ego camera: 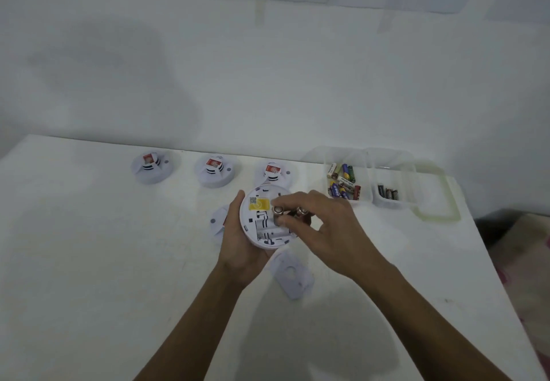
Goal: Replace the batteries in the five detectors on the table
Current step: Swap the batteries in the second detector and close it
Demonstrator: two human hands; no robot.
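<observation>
L hand (241, 243) grips the open detector (259, 219) by its left edge, thumb over the rim. Unit is back side up and tilted twd the camera, w/ a yellow label + QR sticker near the top and the battery bay mid-body. R hand (327, 225) reaches in from the right, fingers curled, pinching two batteries (278, 211) side by side right at the bay, metal ends facing the camera. Can't tell if they're seated or just above it.

Back cover (293, 276) lies flat on the worktop (89, 261), just below the held unit. Hidden detector (218, 221) sits behind the L hand, only its left part showing.

Along the far edge, a row: far-left detector (151, 167), middle detector (215, 170), far-right detector (273, 173), each w/ a red-white sticker on top. Right of them are two clear tubs, touching. Left tub (361, 169) holds mixed batteries (343, 184); right tub (398, 175) holds a few dark batteries (388, 193). Clear lid (437, 218) w/ a greenish rim lies at the right tub's right side.
</observation>
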